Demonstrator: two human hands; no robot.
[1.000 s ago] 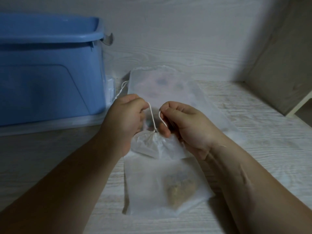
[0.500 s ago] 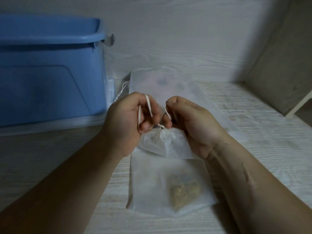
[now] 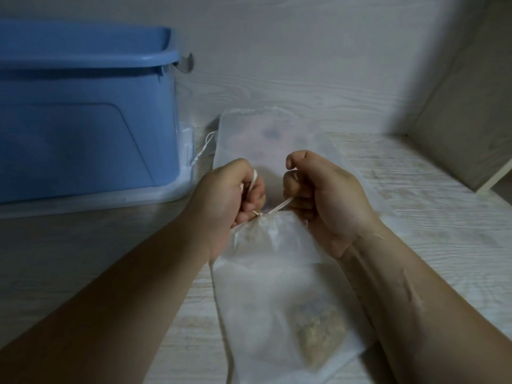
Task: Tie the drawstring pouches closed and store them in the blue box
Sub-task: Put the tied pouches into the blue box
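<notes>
Drawstring [image 3: 279,206], looped before, is going taut: your left hand [image 3: 224,195] and right hand [image 3: 324,200] are gripping its ends, closing the pouch [image 3: 277,245] beneath them.

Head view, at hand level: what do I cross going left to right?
From the left: blue plastic box → left hand → white drawstring cord pulled between the hands → right hand → pale wood-grain tabletop → upright pale board.
</notes>
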